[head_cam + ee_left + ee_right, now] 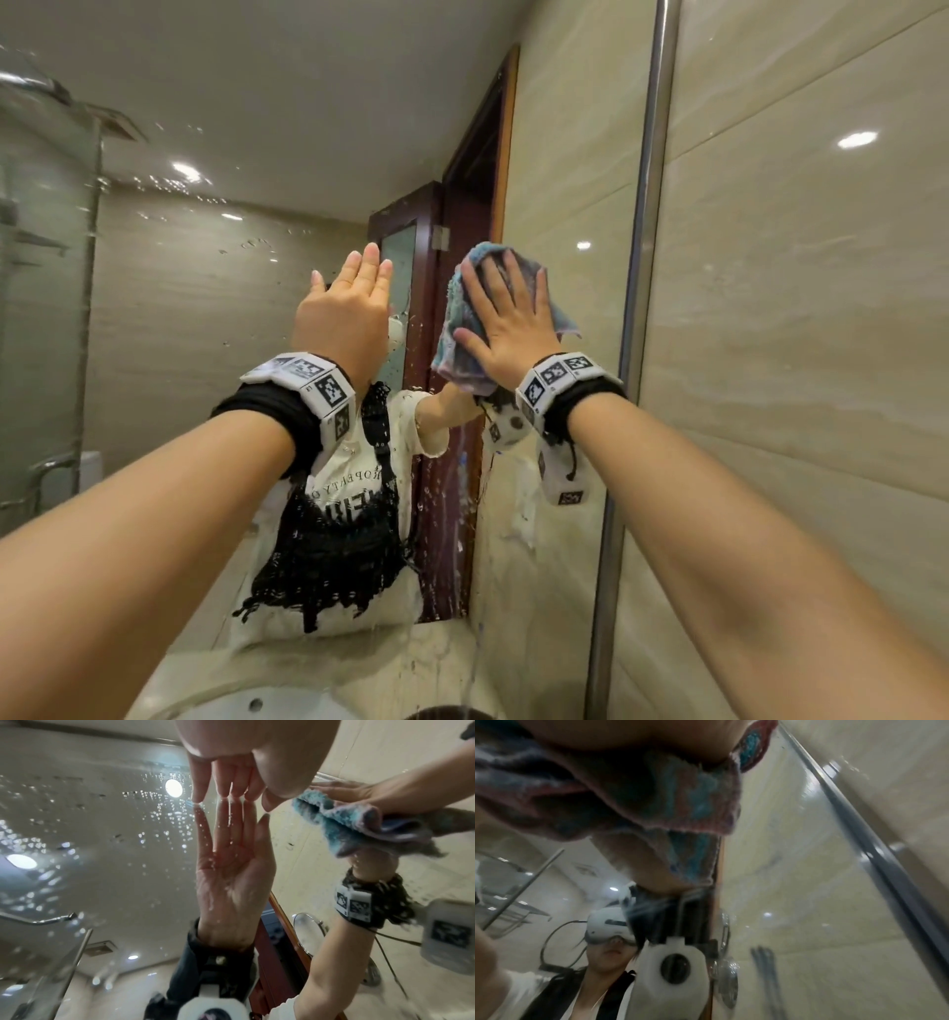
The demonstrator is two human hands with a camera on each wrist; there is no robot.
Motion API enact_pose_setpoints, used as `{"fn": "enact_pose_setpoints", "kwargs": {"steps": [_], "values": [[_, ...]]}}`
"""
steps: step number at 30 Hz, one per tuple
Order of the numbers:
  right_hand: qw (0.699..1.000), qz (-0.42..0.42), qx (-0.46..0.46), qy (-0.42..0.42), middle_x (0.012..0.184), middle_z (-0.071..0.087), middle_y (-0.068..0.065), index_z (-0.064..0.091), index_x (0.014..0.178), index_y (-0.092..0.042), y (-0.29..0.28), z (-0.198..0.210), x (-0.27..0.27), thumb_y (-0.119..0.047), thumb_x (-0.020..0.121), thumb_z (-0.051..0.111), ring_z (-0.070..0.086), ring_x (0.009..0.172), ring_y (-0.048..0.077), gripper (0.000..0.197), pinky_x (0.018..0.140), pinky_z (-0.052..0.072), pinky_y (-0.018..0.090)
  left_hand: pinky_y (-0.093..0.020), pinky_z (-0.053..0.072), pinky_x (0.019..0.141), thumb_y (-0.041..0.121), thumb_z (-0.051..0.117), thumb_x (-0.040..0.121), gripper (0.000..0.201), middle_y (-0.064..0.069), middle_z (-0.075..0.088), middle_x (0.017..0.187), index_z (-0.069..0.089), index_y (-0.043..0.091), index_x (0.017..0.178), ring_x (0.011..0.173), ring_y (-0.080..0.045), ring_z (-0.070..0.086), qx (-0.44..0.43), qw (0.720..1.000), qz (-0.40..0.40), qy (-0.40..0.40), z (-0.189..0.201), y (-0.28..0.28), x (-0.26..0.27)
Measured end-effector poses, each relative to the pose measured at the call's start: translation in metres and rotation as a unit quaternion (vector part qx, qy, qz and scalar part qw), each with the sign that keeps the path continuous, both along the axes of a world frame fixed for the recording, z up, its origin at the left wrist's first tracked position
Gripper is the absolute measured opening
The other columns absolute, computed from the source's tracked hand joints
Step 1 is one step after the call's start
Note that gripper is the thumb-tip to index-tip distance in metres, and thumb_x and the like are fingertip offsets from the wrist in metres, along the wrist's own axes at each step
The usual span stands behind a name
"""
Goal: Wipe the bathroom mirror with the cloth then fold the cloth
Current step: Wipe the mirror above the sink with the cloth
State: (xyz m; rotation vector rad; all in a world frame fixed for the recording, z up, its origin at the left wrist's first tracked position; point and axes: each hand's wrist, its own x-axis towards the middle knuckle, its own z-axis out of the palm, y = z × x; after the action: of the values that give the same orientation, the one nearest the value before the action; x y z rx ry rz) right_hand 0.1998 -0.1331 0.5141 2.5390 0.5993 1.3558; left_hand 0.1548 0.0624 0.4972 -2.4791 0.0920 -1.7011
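Observation:
The bathroom mirror point(215, 318) fills the wall ahead, its glass speckled with water drops. My right hand point(506, 318) presses a bunched blue and pink cloth point(457, 329) flat against the glass with straight, spread fingers. In the left wrist view the cloth point(342, 821) sits under that hand at the upper right. The right wrist view shows the cloth point(654, 801) close up, blurred, squeezed between palm and mirror. My left hand point(354, 298) is raised beside it, fingers straight, and its fingertips point(223, 795) touch the wet glass, holding nothing.
A metal frame strip point(642, 308) edges the mirror on the right, with beige wall tiles point(796, 360) beyond it. A white basin point(246, 704) lies below. The mirror reflects a glass shower screen at left and a dark wooden door.

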Motion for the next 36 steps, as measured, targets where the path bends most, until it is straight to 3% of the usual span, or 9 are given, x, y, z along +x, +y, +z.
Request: {"fn": "enact_pose_setpoints", "kwargs": {"steps": [2, 5, 10, 19, 25, 27, 29, 33, 36], "values": [[0.992, 0.001, 0.125, 0.005, 0.158, -0.012, 0.003, -0.010, 0.149, -0.025, -0.011, 0.010, 0.005, -0.055, 0.094, 0.028, -0.015, 0.145, 0.027, 0.073, 0.113, -0.011, 0.054, -0.054, 0.024, 0.109, 0.019, 0.036, 0.098, 0.049, -0.014, 0.020, 0.153, 0.025, 0.006, 0.144, 0.140, -0.027, 0.023, -0.001, 1.000, -0.001, 0.008, 0.002, 0.001, 0.001], [0.957, -0.025, 0.290, -0.001, 0.159, -0.006, 0.004, -0.006, 0.150, -0.020, -0.015, 0.051, 0.012, -0.053, 0.095, 0.028, -0.010, 0.146, 0.028, 0.072, 0.115, -0.003, 0.057, -0.057, 0.030, 0.105, 0.018, 0.044, 0.096, 0.048, -0.018, 0.030, 0.148, 0.034, 0.002, 0.140, 0.136, -0.032, 0.033, -0.001, 1.000, -0.014, -0.010, 0.000, 0.003, 0.007], [0.968, -0.016, 0.250, -0.015, 0.159, -0.008, 0.004, -0.008, 0.150, -0.020, 0.006, 0.095, 0.011, -0.056, 0.095, 0.024, -0.011, 0.146, 0.028, 0.073, 0.115, -0.003, 0.058, -0.060, 0.044, 0.088, 0.008, 0.065, 0.081, 0.048, -0.023, 0.050, 0.133, 0.053, -0.003, 0.125, 0.119, -0.037, 0.053, 0.034, 0.997, -0.019, -0.068, -0.004, 0.006, 0.018], [0.983, 0.009, 0.183, -0.029, 0.158, -0.012, 0.005, -0.011, 0.149, -0.020, 0.024, 0.111, 0.002, -0.053, 0.096, 0.025, -0.012, 0.145, 0.028, 0.073, 0.115, -0.004, 0.058, -0.061, 0.046, 0.082, 0.008, 0.067, 0.081, 0.040, -0.024, 0.058, 0.123, 0.060, -0.004, 0.118, 0.110, -0.038, 0.059, 0.038, 0.988, -0.050, -0.139, -0.007, 0.006, 0.020], [0.997, 0.000, -0.064, -0.038, 0.158, -0.016, 0.005, -0.015, 0.148, -0.020, 0.028, 0.089, -0.004, -0.060, 0.092, 0.025, -0.017, 0.144, 0.029, 0.079, 0.114, -0.008, 0.060, -0.060, 0.046, 0.085, 0.010, 0.065, 0.083, 0.040, -0.023, 0.056, 0.126, 0.058, -0.003, 0.120, 0.112, -0.037, 0.058, 0.037, 0.987, -0.053, -0.148, -0.009, 0.005, 0.019], [0.995, 0.016, -0.095, -0.034, 0.158, -0.015, 0.003, -0.014, 0.148, -0.023, 0.028, 0.074, -0.006, -0.061, 0.091, 0.026, -0.017, 0.145, 0.027, 0.080, 0.114, -0.008, 0.059, -0.059, 0.045, 0.086, 0.010, 0.066, 0.082, 0.042, -0.022, 0.056, 0.127, 0.057, -0.002, 0.121, 0.113, -0.036, 0.057, 0.035, 0.987, -0.051, -0.150, -0.009, 0.004, 0.020], [0.998, 0.037, -0.051, -0.017, 0.158, -0.015, 0.000, -0.014, 0.148, -0.026, 0.027, 0.069, -0.003, -0.061, 0.091, 0.028, -0.017, 0.145, 0.024, 0.079, 0.114, -0.009, 0.058, -0.059, 0.045, 0.087, 0.009, 0.068, 0.080, 0.044, -0.022, 0.056, 0.127, 0.057, -0.002, 0.121, 0.113, -0.036, 0.057, 0.036, 0.986, -0.046, -0.157, -0.009, 0.005, 0.021], [0.988, 0.038, 0.146, 0.016, 0.157, -0.018, 0.001, -0.017, 0.147, -0.027, 0.034, 0.096, -0.003, -0.061, 0.092, 0.027, -0.018, 0.144, 0.026, 0.079, 0.114, -0.010, 0.058, -0.059, 0.046, 0.086, 0.010, 0.068, 0.080, 0.043, -0.022, 0.057, 0.126, 0.058, -0.002, 0.120, 0.112, -0.036, 0.058, 0.037, 0.985, -0.049, -0.159, -0.009, 0.006, 0.021], [0.983, 0.026, 0.181, 0.031, 0.157, -0.018, 0.003, -0.016, 0.148, -0.024, 0.047, 0.119, -0.010, -0.060, 0.092, 0.025, -0.017, 0.144, 0.028, 0.078, 0.112, -0.007, 0.059, -0.059, 0.046, 0.086, 0.011, 0.066, 0.082, 0.043, -0.022, 0.056, 0.127, 0.057, -0.002, 0.121, 0.113, -0.036, 0.058, 0.036, 0.986, -0.053, -0.156, -0.010, 0.007, 0.022]]}}
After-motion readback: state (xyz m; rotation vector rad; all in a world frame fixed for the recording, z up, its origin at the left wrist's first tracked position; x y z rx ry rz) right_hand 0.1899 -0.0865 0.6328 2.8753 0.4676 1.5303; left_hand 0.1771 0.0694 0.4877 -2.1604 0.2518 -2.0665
